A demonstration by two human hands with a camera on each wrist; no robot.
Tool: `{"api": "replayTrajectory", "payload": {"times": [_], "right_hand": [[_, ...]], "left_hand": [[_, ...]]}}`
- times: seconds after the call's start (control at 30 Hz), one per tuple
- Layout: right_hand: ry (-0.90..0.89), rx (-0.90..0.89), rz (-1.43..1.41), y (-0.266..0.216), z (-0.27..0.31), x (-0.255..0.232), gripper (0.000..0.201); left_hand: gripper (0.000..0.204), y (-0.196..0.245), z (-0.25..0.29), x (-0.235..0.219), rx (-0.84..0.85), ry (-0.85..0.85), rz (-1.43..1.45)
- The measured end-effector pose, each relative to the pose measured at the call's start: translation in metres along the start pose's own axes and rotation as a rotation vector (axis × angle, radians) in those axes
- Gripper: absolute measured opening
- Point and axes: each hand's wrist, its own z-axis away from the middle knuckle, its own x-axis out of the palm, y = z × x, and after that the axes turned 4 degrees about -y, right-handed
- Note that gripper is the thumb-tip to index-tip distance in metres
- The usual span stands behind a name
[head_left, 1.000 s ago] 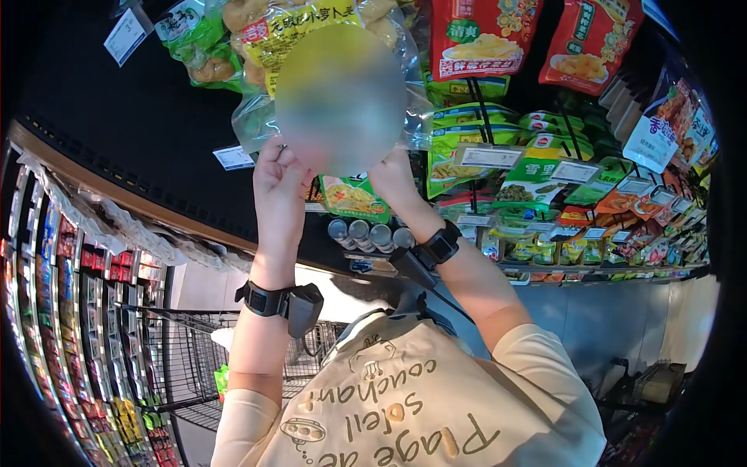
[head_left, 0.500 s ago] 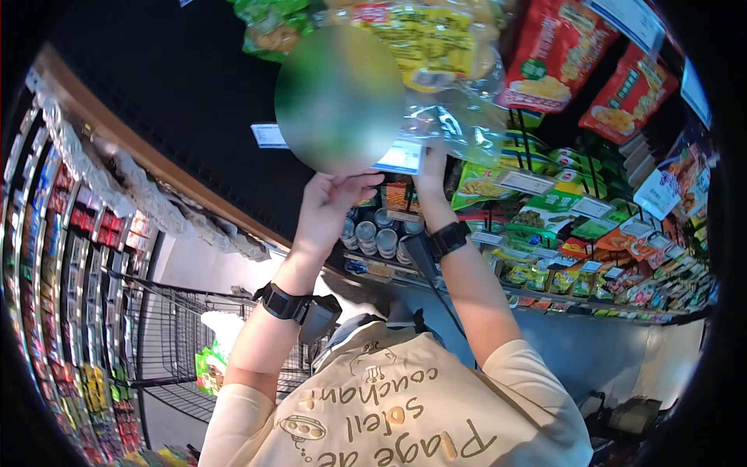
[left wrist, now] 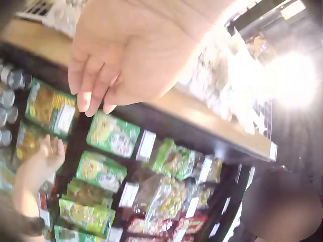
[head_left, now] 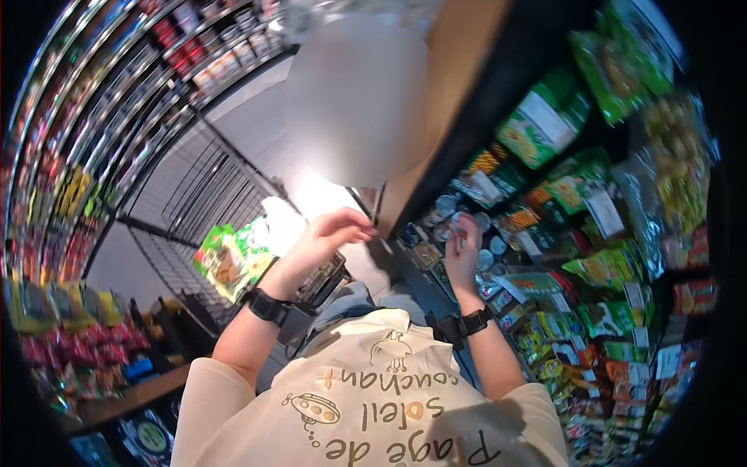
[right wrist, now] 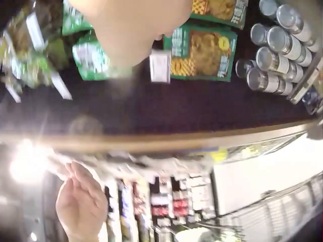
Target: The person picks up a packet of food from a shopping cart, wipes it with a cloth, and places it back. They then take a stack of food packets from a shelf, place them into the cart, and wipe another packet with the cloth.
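Observation:
My left hand hovers in front of my body with nothing in it, its fingers loosely bent. The right hand is also bare and relaxed, near the shelf and overlapping the lidded jars in the head view. In the left wrist view, the left palm and fingers pass in front of the wooden shelf edge and green food packets. Green packets with a food picture hang behind the right hand in the right wrist view. The large clear bag with a yellow label hangs at the far right.
A black wire shopping cart stands at the left, carrying a green and white packet. Stocked shelves curve along the far left. Price tags stick out before the hanging packets. A blurred disc covers the upper middle.
Both hands have come away from the clear bag and dropped lower, moving apart. The head view has swung left, so the cart shows more and the hanging packets now lie at the right.

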Motion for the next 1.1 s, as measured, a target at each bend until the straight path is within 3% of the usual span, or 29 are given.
{"api": "replayTrajectory", "payload": {"times": [0.07, 0.13, 0.2, 0.27, 0.37, 0.4, 0.5, 0.53, 0.57, 0.6, 0.63, 0.7, 0.73, 0.8, 0.83, 0.87, 0.9, 0.93, 0.97, 1.0, 1.07, 1.1], "right_hand": [[-0.215, -0.017, -0.122, -0.041, -0.012, 0.035, 0.027], [-0.372, -0.207, -0.087, -0.069, -0.019, 0.075, 0.026], [-0.511, -0.379, -0.089, -0.093, -0.019, 0.115, 0.028], [-0.661, -0.53, -0.074, -0.116, -0.015, 0.153, 0.035], [-0.835, -0.68, 0.019, -0.13, -0.006, 0.199, 0.056], [-0.845, -0.688, 0.018, -0.127, -0.004, 0.209, 0.056], [-0.929, -0.82, 0.379, -0.113, 0.006, 0.229, 0.06], [-0.93, -0.817, 0.385, -0.105, 0.008, 0.233, 0.06], [-0.872, -0.914, 0.477, -0.097, 0.008, 0.237, 0.058], [-0.813, -1.01, 0.571, -0.092, 0.007, 0.237, 0.056], [-0.813, -1.006, 0.583, -0.095, 0.002, 0.233, 0.056], [-0.987, -0.754, 0.211, -0.107, -0.004, 0.218, 0.039], [-0.985, -0.746, 0.221, -0.109, -0.005, 0.214, 0.039], [-0.996, 0.223, -0.241, -0.111, -0.01, 0.21, 0.027], [-0.917, 0.47, -0.458, -0.111, -0.016, 0.208, 0.026], [-0.728, 0.567, -0.728, -0.115, -0.017, 0.205, 0.028], [-0.681, 0.699, -0.985, -0.12, -0.02, 0.201, 0.029], [-0.624, 0.827, -1.242, -0.122, -0.025, 0.196, 0.03], [-0.745, 0.966, -1.412, -0.115, -0.031, 0.189, 0.037], [-0.747, 0.962, -1.413, -0.117, -0.033, 0.185, 0.037], [-0.838, 0.958, -1.568, -0.129, -0.036, 0.177, 0.048], [-0.865, 0.963, -1.585, -0.133, -0.036, 0.174, 0.057]], "left_hand": [[0.013, -0.016, 0.038, -0.055, 0.061, 0.222, -0.02], [0.013, -0.023, 0.076, -0.101, 0.044, 0.511, -0.043], [0.015, -0.044, 0.11, -0.148, 0.051, 0.697, 0.058], [0.017, -0.061, 0.14, -0.185, -0.022, 0.815, -0.037], [0.026, -0.109, 0.161, -0.229, -0.215, 0.805, -0.088], [0.032, -0.117, 0.16, -0.232, -0.317, 0.806, -0.041], [0.04, -0.159, 0.152, -0.252, -0.636, 0.679, -0.263], [0.046, -0.145, 0.144, -0.244, -0.732, 0.613, -0.345], [0.041, -0.131, 0.14, -0.228, -0.701, 0.634, -0.383], [0.036, -0.166, 0.141, -0.24, -0.58, 0.634, -0.322], [0.034, -0.208, 0.14, -0.259, -0.571, 0.619, -0.358], [0.032, -0.24, 0.139, -0.276, -0.562, 0.59, -0.392], [0.031, -0.244, 0.136, -0.278, -0.58, 0.591, -0.401], [0.03, -0.264, 0.136, -0.293, -0.593, 0.583, -0.414], [0.028, -0.294, 0.137, -0.31, -0.602, 0.625, -0.408], [0.027, -0.31, 0.137, -0.318, -0.613, 0.668, -0.402], [0.027, -0.258, 0.131, -0.294, -0.79, 0.692, -0.555], [0.027, -0.257, 0.132, -0.295, -0.788, 0.69, -0.556], [0.04, -0.256, 0.137, -0.296, -0.701, 0.696, -0.506], [0.054, -0.255, 0.14, -0.296, -0.613, 0.702, -0.456], [0.05, -0.21, 0.142, -0.269, -0.517, 0.766, -0.319], [0.046, -0.204, 0.144, -0.267, -0.55, 0.788, -0.548]]}}
